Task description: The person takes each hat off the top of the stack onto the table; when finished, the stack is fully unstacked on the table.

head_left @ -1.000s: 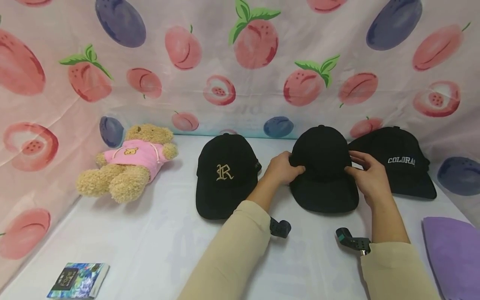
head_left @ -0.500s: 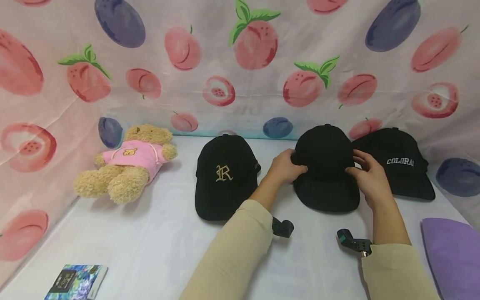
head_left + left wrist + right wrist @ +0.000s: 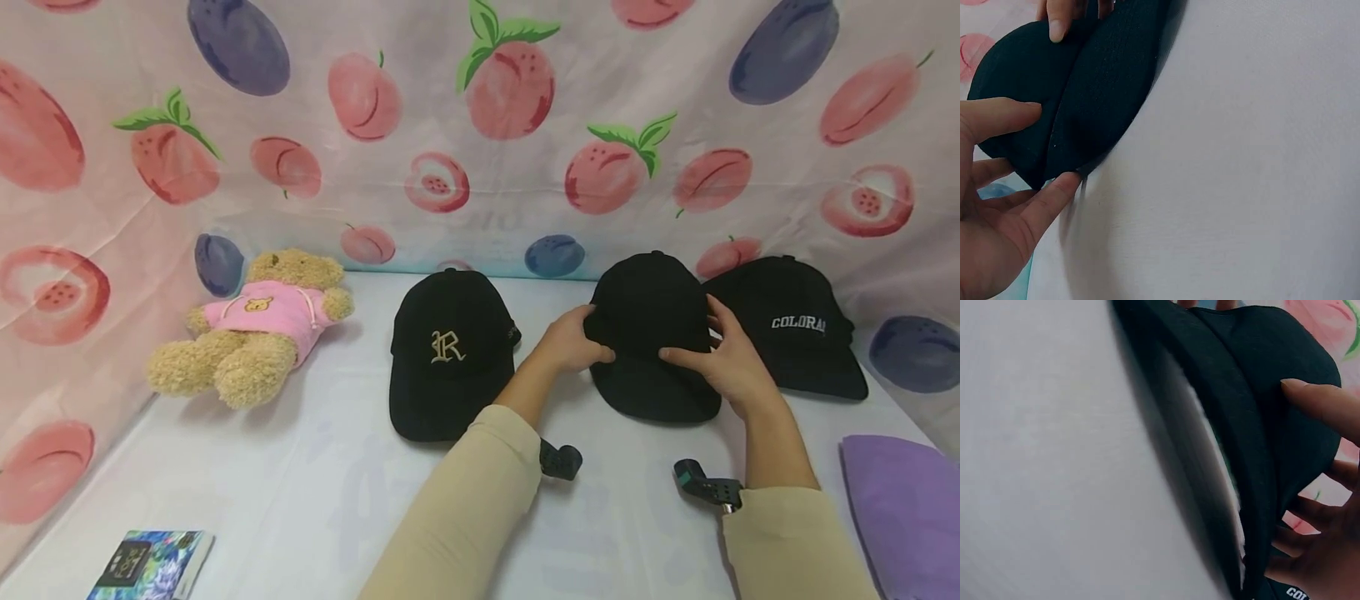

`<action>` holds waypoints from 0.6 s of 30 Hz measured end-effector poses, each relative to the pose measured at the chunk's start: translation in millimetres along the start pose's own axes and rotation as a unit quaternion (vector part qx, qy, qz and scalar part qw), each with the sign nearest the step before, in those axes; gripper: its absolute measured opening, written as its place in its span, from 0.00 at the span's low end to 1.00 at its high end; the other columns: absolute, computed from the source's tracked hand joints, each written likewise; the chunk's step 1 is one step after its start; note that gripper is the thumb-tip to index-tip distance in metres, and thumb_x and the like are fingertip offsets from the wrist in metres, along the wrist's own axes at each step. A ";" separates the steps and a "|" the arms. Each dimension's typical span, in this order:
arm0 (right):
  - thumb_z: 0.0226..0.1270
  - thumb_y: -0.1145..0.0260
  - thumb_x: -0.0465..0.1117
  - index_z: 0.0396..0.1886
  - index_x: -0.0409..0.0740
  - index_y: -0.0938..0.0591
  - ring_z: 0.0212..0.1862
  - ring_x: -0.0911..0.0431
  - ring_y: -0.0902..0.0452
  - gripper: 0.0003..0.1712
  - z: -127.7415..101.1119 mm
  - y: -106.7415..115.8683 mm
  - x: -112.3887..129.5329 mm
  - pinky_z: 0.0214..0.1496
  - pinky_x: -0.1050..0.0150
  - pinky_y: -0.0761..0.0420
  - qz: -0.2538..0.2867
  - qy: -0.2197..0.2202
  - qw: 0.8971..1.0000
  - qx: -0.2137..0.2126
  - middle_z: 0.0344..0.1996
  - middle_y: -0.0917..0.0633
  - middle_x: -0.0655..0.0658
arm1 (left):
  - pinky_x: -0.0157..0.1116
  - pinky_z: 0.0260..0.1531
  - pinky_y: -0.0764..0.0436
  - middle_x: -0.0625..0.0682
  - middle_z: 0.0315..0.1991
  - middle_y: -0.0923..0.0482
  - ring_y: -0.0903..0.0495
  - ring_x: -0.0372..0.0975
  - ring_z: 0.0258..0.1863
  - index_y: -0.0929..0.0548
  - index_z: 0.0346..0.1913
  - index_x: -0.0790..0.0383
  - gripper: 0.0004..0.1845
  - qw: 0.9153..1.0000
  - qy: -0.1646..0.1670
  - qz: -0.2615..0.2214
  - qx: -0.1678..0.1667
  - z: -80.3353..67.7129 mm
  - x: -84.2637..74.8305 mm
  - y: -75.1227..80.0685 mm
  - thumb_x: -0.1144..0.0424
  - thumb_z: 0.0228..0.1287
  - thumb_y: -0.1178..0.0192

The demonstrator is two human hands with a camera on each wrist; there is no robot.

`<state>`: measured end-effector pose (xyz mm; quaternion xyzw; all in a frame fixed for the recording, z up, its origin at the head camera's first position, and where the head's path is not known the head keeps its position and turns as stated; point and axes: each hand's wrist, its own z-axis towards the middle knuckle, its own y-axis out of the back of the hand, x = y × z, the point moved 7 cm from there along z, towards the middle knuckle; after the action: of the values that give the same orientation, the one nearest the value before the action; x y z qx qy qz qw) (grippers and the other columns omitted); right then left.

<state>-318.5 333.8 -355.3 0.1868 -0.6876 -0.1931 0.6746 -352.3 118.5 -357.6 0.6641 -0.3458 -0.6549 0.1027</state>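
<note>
A plain black cap (image 3: pixel 648 308) lies on the white table (image 3: pixel 300 483), between a black cap with a gold "R" (image 3: pixel 448 346) and a black cap lettered "COLORA" (image 3: pixel 787 321). My left hand (image 3: pixel 579 342) grips its left side; in the left wrist view the thumb and fingers of that left hand (image 3: pixel 1016 162) pinch the plain cap (image 3: pixel 1091 87) where crown meets brim. My right hand (image 3: pixel 708 357) holds the right side, thumb across the crown's front. In the right wrist view this right hand (image 3: pixel 1319 462) has its fingers curled behind the plain cap (image 3: pixel 1254 381).
A teddy bear in a pink hoodie (image 3: pixel 251 329) lies at the left. A colourful small box (image 3: pixel 150 565) sits at the near left edge, a purple cloth (image 3: pixel 903 508) at the near right. A fruit-print curtain (image 3: pixel 480 125) closes off the back and sides.
The plain cap has shifted slightly right, toward the "COLORA" cap. My right thumb has slid left across the crown's front. The left hand keeps its grip.
</note>
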 end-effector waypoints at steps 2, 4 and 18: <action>0.64 0.23 0.50 0.85 0.49 0.68 0.81 0.27 0.60 0.71 0.4 -1.9 -0.2 0.74 0.25 0.46 -0.014 0.002 1.000 0.001 0.83 0.59 0.29 | 0.43 0.73 0.30 0.52 0.78 0.33 0.34 0.46 0.77 0.38 0.81 0.55 0.45 1.000 -0.001 0.000 0.002 -0.3 0.2 -1.1 0.59 0.62 0.29; 0.63 0.23 0.52 0.85 0.48 0.70 0.81 0.27 0.61 0.73 0.9 -3.1 -0.1 0.74 0.24 0.47 -0.030 0.003 1.000 -0.002 0.83 0.60 0.28 | 0.43 0.73 0.30 0.52 0.78 0.34 0.34 0.46 0.77 0.38 0.81 0.55 0.45 1.000 -0.003 -0.003 0.006 -0.6 -0.4 -1.9 0.59 0.62 0.29; 0.61 0.23 0.56 0.85 0.45 0.69 0.78 0.25 0.55 0.74 2.0 -4.5 -2.8 0.72 0.22 0.46 -0.090 0.023 0.995 -0.044 0.80 0.56 0.22 | 0.40 0.75 0.32 0.53 0.79 0.35 0.35 0.45 0.78 0.40 0.81 0.58 0.46 0.999 -0.007 0.020 0.025 -3.1 -0.3 -5.9 0.57 0.63 0.31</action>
<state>-320.4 331.4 -360.1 0.2229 -0.6427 -0.2790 0.6778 -347.5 122.1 -360.4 0.6543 -0.3762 -0.6488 0.0970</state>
